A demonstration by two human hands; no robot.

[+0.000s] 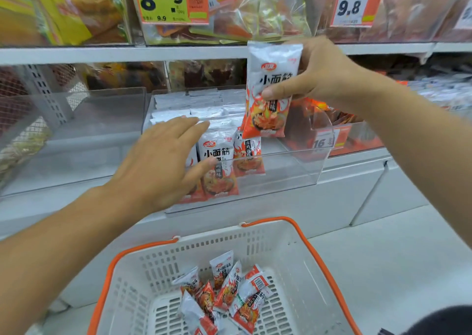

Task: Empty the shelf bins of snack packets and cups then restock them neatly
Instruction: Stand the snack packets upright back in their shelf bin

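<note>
Two bare hands worked at a clear plastic shelf bin (293, 171) near the middle of the view. The right hand (324, 74), at about two o'clock from centre, pinched one white-and-orange snack packet (270, 89) between thumb and curled fingers, holding it upright above the bin's right half, its lower edge just over the packets already standing there. The left hand (163, 161), at about nine o'clock from centre, was spread with straight fingers, its fingertips lying on the tops of the stacked packets (219, 156) inside the bin and its thumb against the front one; it gripped nothing. Those packets stood upright in rows running back into the bin, the front ones facing outward behind the transparent front wall.

At six o'clock, below the shelf, sat a white basket (293, 258) with orange handles, and in its bottom lay a loose heap of the same packets (229, 291), tilted every way and touching one another. At twelve o'clock, on the shelf above, hung a yellow price tag (163, 0); at one o'clock hung a white price tag (352, 5). The bin to the left (102, 120), at ten o'clock, was of the same clear plastic.
</note>
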